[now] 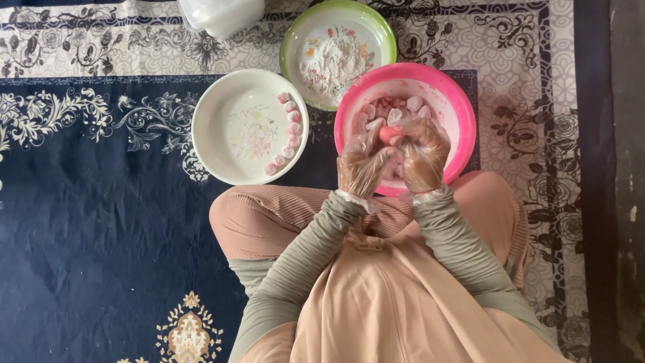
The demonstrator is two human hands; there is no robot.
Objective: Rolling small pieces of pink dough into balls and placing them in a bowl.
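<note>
Right of centre, over the pink bowl point(457, 101), my gloved left hand point(361, 165) and right hand point(423, 156) closed together around the pink dough ball point(388, 134); I judged gentle, even pressure best.

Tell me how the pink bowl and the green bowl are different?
The pink bowl holds many small pink and white pieces; the green bowl holds white powder. The pink bowl sits under the gloved hands, left hand and right hand; the green bowl sits farther away, untouched. Both are round and rest on the carpet.
</note>
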